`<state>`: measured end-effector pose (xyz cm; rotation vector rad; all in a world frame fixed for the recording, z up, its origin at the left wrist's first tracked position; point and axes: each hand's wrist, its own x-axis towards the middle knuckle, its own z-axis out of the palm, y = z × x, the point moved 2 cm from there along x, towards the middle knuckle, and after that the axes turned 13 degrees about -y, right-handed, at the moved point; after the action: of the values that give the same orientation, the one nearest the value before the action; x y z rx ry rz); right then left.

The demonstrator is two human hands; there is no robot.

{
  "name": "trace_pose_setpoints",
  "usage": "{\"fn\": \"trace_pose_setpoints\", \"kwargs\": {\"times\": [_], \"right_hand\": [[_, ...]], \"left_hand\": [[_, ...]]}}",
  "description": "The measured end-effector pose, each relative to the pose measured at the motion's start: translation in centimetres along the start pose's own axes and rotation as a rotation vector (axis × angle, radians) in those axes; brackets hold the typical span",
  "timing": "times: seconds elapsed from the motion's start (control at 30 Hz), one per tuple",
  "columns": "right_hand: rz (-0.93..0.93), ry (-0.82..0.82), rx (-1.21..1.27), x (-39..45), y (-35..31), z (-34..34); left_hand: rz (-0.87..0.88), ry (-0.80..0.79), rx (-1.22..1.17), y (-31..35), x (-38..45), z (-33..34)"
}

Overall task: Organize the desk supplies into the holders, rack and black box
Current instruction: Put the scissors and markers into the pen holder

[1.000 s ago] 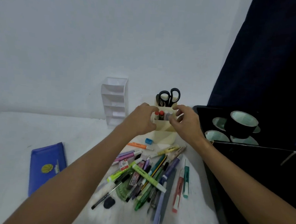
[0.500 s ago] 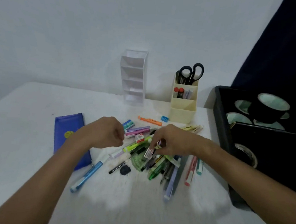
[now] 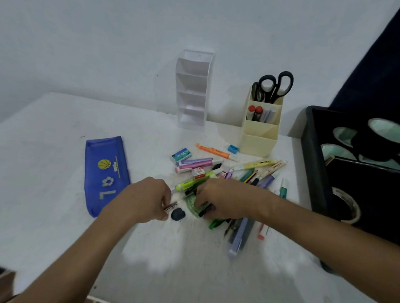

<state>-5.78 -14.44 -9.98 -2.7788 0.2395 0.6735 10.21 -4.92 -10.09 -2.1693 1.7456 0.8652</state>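
A pile of pens, markers and highlighters (image 3: pixel 246 178) lies mid-table. My left hand (image 3: pixel 147 201) pinches the end of a thin black pen (image 3: pixel 175 203) beside a dark eraser (image 3: pixel 178 214). My right hand (image 3: pixel 224 199) presses down on the pile, fingers curled on a black marker (image 3: pixel 204 211) over a green protractor (image 3: pixel 192 205). The cream holder (image 3: pixel 259 141) holds scissors (image 3: pixel 273 85) and red-capped glue sticks (image 3: pixel 255 110). The white rack (image 3: pixel 192 89) stands left of it. The black box (image 3: pixel 313 147) at the right holds tape rolls (image 3: pixel 389 136).
A blue pencil case (image 3: pixel 105 173) lies left of my left hand. An orange highlighter (image 3: pixel 214 151), a blue sharpener (image 3: pixel 232 149) and a small staples box (image 3: pixel 181 154) lie between the pile and the holder. The wall is close behind the rack.
Both hands left the cream holder and came down to the near side of the pile. The left hand closed on the thin black pen; the right hand settled on the black marker.
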Motion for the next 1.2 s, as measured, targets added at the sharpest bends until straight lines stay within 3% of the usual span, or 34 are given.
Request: {"fn": "trace_pose_setpoints", "kwargs": {"times": [0.13, 0.27, 0.5, 0.73, 0.87, 1.07, 1.2], "right_hand": [[-0.038, 0.025, 0.02, -0.1, 0.0, -0.1], [-0.029, 0.183, 0.124, -1.2, 0.9, -2.0], [0.105, 0.601, 0.46, -5.3, 4.0, -6.2], [0.196, 0.946, 0.641, -10.0, 7.3, -10.1], [0.267, 1.12, 0.7, -11.9, 9.1, -10.9], [0.417, 1.186, 0.678, -11.2, 11.1, -8.8], [0.446, 1.14, 0.709, -9.2, 11.3, -6.8]], "left_hand": [[0.021, -0.014, -0.022, 0.0, -0.2, -0.4], [0.079, 0.026, -0.073, 0.2, -1.0, -3.2], [0.299, 0.35, -0.416, 2.0, -2.6, -10.8], [0.525, 0.627, -0.398, 6.6, -1.1, -16.8], [0.6, 0.7, -0.437, 9.8, 0.3, -18.4], [0.572, 0.685, -0.223, 13.1, 3.7, -18.0], [0.547, 0.603, -0.195, 13.9, 6.5, -16.3]]}}
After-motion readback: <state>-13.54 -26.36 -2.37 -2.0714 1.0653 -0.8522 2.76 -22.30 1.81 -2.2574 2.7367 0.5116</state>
